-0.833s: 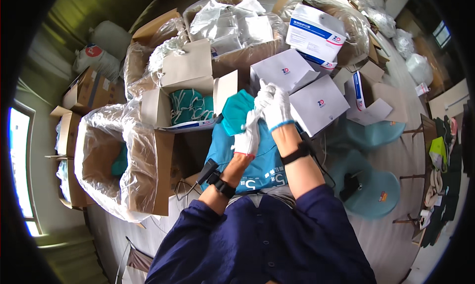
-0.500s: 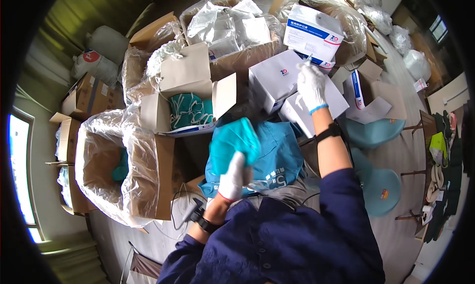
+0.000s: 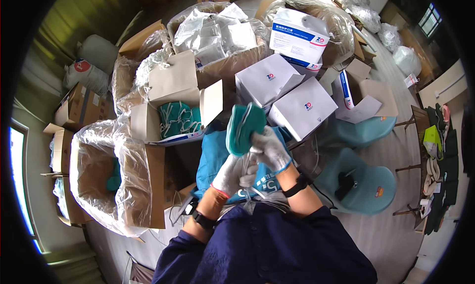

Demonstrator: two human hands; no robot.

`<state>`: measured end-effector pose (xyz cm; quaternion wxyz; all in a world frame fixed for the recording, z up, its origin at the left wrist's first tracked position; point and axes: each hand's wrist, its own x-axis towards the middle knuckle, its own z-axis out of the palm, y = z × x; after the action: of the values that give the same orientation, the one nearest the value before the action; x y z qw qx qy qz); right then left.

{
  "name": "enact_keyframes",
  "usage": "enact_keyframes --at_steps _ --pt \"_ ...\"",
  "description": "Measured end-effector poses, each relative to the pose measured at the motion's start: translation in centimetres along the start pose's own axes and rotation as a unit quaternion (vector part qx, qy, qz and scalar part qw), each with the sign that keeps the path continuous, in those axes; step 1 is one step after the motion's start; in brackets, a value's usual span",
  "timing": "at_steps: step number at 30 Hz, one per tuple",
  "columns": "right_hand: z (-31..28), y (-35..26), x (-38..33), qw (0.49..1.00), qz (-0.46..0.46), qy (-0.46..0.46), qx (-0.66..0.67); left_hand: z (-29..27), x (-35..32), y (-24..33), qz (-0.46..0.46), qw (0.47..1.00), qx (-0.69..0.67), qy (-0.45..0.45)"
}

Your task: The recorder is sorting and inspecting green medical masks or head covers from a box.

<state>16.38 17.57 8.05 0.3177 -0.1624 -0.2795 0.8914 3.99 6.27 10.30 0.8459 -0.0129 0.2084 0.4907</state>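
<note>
So the folded teal fabric face mask (image 3: pixel 239 131) was right around the middle of the frame, standing up above both hands with its two rounded halves side by side. Couldn't tell if it was a single one or two stacked. The right hand (image 3: pixel 271 148), in a white knit glove with a blue cuff edge, had its fingers bent in and was pinching the mask's lower right edge. The left hand (image 3: pixel 231 175), white glove with a red cuff edge, was just below, fingers curled closed around some thin pale straps (image 3: pixel 246 161) hanging off the mask.

Behind and under them, a blue printed cloth (image 3: pixel 210 161) was spread near the person's lap. Left of centre there was an open white cardboard box (image 3: pixel 173 76) with a pile of teal masks with white straps (image 3: pixel 174 121) inside. Lower left of that was a brown carton lined with clear plastic (image 3: pixel 157 185), with a teal piece (image 3: pixel 114 177) down in it. Two closed white boxes (image 3: pixel 303 107) sat right of centre, and a light blue plastic chair (image 3: pixel 371 185) with something dark on it was at lower right.
</note>
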Motion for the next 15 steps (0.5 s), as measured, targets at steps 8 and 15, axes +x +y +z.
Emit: enact_keyframes --at_steps 8,15 --pt "2.1 -3.9 0.0 0.942 -0.110 0.051 -0.312 -0.1 -1.3 3.5 0.407 0.801 0.414 0.149" --pt "0.8 -0.4 0.7 0.992 0.014 0.071 0.099 2.3 1.2 3.0 0.559 0.646 0.459 0.246"
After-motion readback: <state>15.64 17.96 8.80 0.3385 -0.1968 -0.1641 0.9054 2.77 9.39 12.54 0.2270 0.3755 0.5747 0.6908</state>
